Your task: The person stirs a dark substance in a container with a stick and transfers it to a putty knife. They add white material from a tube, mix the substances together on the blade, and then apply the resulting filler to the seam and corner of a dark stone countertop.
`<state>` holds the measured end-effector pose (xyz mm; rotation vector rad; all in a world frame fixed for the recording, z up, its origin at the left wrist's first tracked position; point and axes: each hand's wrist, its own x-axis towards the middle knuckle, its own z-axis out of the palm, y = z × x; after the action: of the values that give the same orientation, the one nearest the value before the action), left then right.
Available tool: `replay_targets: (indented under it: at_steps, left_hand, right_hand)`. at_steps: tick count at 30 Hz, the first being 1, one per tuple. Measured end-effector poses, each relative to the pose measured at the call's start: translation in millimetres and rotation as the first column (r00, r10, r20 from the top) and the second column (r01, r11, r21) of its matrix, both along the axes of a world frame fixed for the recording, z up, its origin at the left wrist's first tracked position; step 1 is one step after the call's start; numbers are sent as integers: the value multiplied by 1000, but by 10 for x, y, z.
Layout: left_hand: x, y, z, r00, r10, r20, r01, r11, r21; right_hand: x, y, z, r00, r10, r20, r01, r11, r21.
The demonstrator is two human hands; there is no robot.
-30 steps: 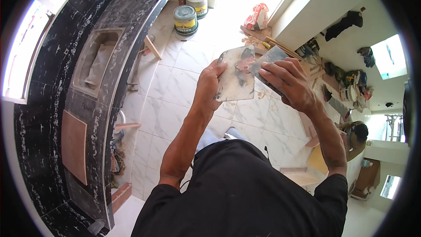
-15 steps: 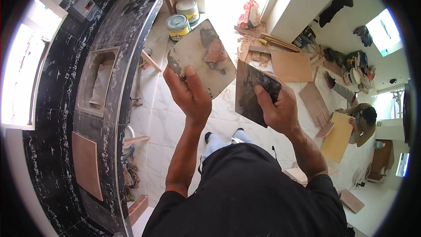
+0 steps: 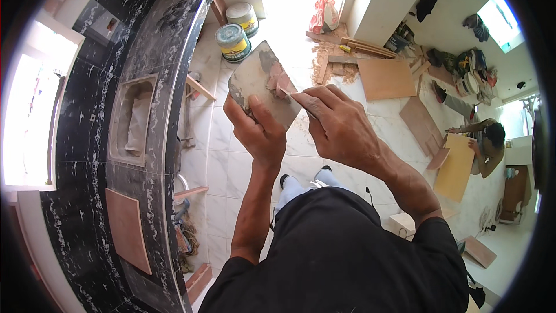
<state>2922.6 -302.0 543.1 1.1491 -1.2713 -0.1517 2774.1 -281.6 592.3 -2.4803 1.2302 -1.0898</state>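
Note:
My left hand (image 3: 259, 130) grips the lower edge of a pale, grey-stained square plate (image 3: 248, 78), thumb on its upper face. A lump of pinkish putty (image 3: 279, 79) lies near the plate's right corner. My right hand (image 3: 347, 124) is closed round a thin dark scraper plate (image 3: 303, 103), now turned nearly edge-on and mostly hidden by the fingers. The scraper's edge meets the pale plate beside the putty. Both hands are raised in front of me, above the floor.
At left runs a black marbled counter with a sink (image 3: 134, 119) and a wooden board (image 3: 128, 229). Two paint buckets (image 3: 233, 42) stand ahead, with wood offcuts and sawdust (image 3: 339, 69) to their right. Far right, another person (image 3: 486, 139) handles a yellowish board (image 3: 453, 168).
My right hand has swung left and turned over, bringing the scraper from flat and apart to edge-on against the pale plate. The left hand's plate has tilted and sits slightly lower.

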Motion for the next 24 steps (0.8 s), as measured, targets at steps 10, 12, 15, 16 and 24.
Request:
replay_targets:
  at_steps: [10,12,15,16,24]
  left_hand:
    - [2,22,45,978,-124,-167,148,979,140]
    - [40,-18,20,975,-122,-186,151,976,155]
    - [71,-8,-5,967,-124,-221,166,970,179]
    - [79,12,-11,961,-141,-237,186,966,180]
    - [99,-17,-10,945,-173,-279,226,959,171]
  right_hand:
    - [-76,-127,62,958,-58,-282,28,994,-110]
    - [-73,-134,-5,920,-35,-389,-51,977,-208]
    - [-147,-166,118,909,-48,-415,-32,982,-184]
    - [-151,-199,156,910,-79,-406,8,985,-173]
    - [-156,-249,169,895,-63,-441,-34,977,-208]
